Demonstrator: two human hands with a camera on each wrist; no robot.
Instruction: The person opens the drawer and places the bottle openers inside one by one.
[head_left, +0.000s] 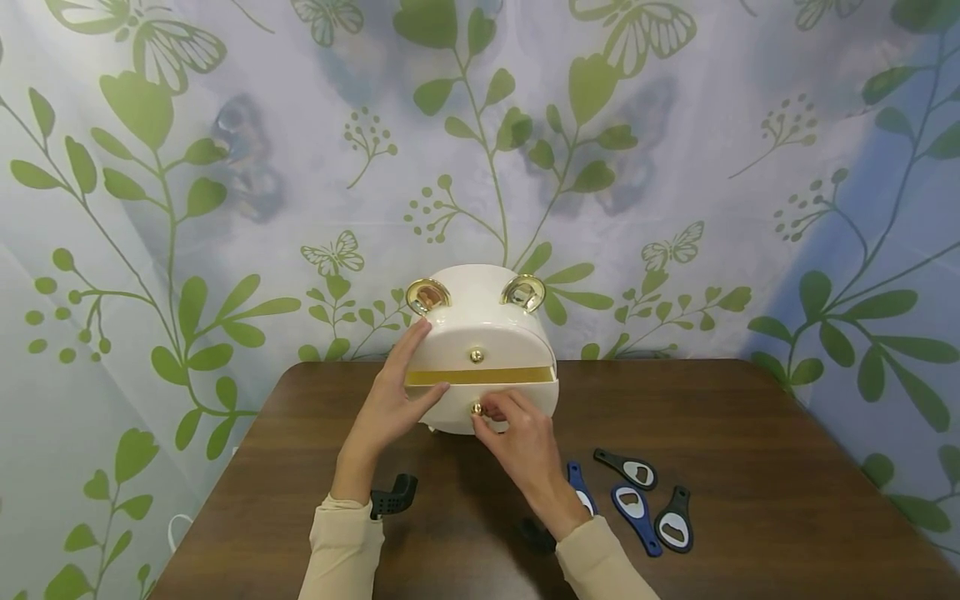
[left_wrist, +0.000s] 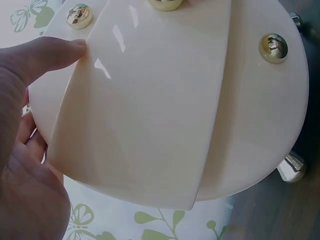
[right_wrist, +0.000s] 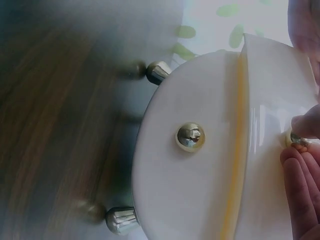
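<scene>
A round white drawer box (head_left: 480, 287) with gold ears and gold knobs stands on the table. Its middle drawer (head_left: 517, 400) is pulled part way out, showing a yellowish inside. My right hand (head_left: 521, 433) pinches that drawer's gold knob (right_wrist: 299, 140) between thumb and fingers. My left hand (head_left: 390, 400) is at the box's left side, fingers spread; in the left wrist view its thumb (left_wrist: 55, 54) touches the edge of the drawer front. The top knob (head_left: 476, 356) and the lower knob (right_wrist: 190, 137) are free of both hands.
Several bottle openers, black ones (head_left: 674, 521) and blue ones (head_left: 637, 518), lie on the brown table (head_left: 750, 467) to the right of my right hand. A patterned curtain (head_left: 337, 167) hangs behind the table. A black device (head_left: 395, 497) sits at my left wrist.
</scene>
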